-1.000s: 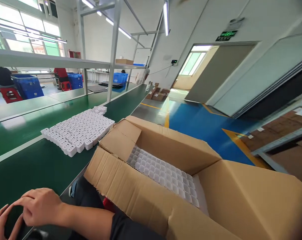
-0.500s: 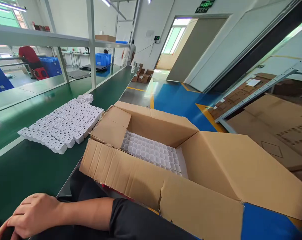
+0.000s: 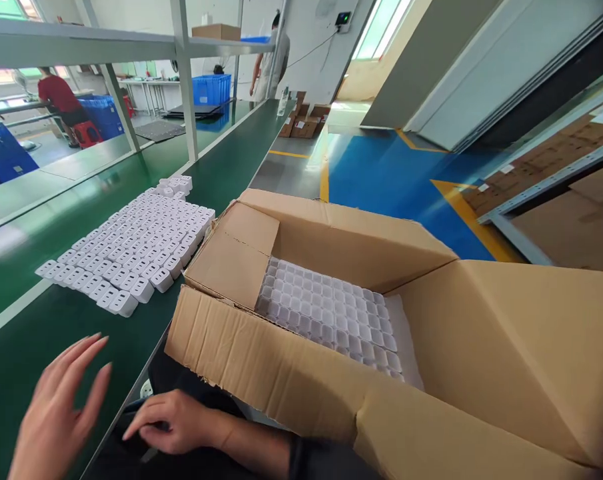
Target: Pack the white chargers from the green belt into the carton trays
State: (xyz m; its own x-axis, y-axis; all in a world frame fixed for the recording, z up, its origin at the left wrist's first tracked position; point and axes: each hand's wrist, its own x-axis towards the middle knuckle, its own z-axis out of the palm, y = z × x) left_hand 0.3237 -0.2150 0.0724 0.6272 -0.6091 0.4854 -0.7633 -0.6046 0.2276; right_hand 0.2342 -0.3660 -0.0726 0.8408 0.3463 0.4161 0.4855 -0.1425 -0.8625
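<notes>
Crowding at one corner

Left hand [image 3: 56,400] hung over the green bench [image 3: 136,333], fingers spread, thumb well off, nothing in the grasp. Right hand [image 3: 181,420] was low by the bench edge, forefinger pointing out, the rest partly curled; dim and a little blurred there, so I could not tell whether anything was pinched. White blocks [image 3: 131,240] lay in a tight patch on the bench, ahead of both hands, beside the cardboard box [image 3: 331,247]. Rounded pale pieces [image 3: 311,300] sat in rows inside it.

Risks, as I judged them: the box's corner stood just beside the patch, so a bump to the box might have shoved the end blocks out of line. Near blocks had no stop in front; a careless sweep of the left hand could have scattered them. The ragged near flap [image 3: 231,333] jutted toward the right forearm and could have snagged the dark sleeve [image 3: 326,457].

Against the frame half a second earlier: hands had been together at lower left, right over left. Now apart, left raised into full view, right drawn back toward the box. Patch looked unchanged; only the camera's angle had shifted.
</notes>
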